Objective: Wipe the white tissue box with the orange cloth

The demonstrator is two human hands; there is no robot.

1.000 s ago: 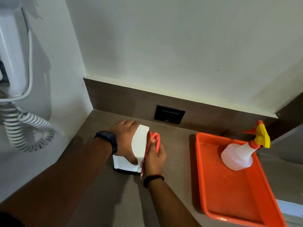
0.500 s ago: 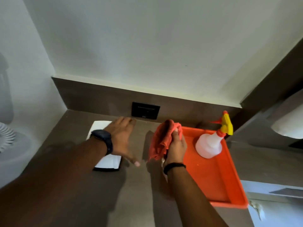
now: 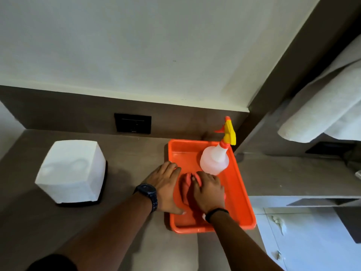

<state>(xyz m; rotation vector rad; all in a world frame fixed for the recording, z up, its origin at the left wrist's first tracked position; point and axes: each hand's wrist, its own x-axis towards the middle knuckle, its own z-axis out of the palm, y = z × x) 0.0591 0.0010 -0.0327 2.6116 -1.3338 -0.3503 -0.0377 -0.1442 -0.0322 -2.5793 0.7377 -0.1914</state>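
Observation:
The white tissue box (image 3: 72,169) stands by itself on its dark base at the left of the brown counter, with neither hand on it. The orange cloth (image 3: 185,185) lies bunched inside the orange tray (image 3: 242,192), and only a strip of it shows between my hands. My right hand (image 3: 210,189) rests on top of the cloth, its fingers curled over it. My left hand (image 3: 166,186) lies flat with fingers spread across the tray's left rim, beside the cloth and well to the right of the box.
A translucent spray bottle (image 3: 214,159) with a yellow and orange trigger stands in the far part of the tray. A black wall socket (image 3: 132,123) sits in the backsplash. White towels (image 3: 322,114) hang at the right. The counter's edge runs just right of the tray.
Both hands left the tissue box and moved right. My right hand carried the cloth over and down into the tray, and my left hand followed onto the tray's rim. The view panned right.

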